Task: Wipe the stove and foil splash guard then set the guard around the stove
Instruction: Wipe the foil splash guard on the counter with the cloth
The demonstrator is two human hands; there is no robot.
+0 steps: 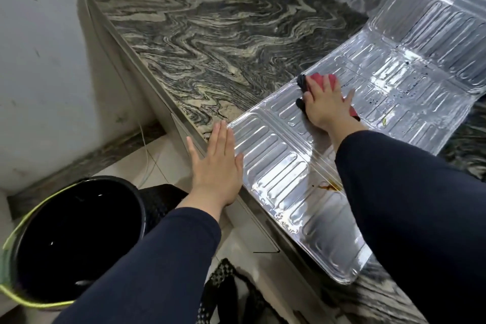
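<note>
Foil splash guard [302,166] lies flat along the near edge of the marbled stone bench [210,42], its embossed silver panels running from the near right corner away toward the tiled wall, where the far panels curve upward and stand tilted.

Taken from the left: a pale wall [39,60] fills the left side, with a thin white cord hanging down in front of it. Below it, on the tiled floor [163,160], stands a black bucket [73,239] with a yellow-green handle. Over the bucket reaches a dark blue sleeve, and the left hand [215,168] at its end lies flat, fingers straight and together, pressing on the left end of the guard where it meets the bench edge; it grips nothing.

Further right, a brown stain [328,187] marks the foil close to the right sleeve. The right hand [326,105] rests palm down on the middle of the guard, fingers spread and nearly straight, pressing a cloth [319,80] against the foil. The cloth is red with a dark part showing at the fingertips and along the hand's left side.

Beyond the right hand, small black specks [410,87] dot the foil, and a small yellowish fleck [384,121] sits nearer the guard's right edge.
</note>
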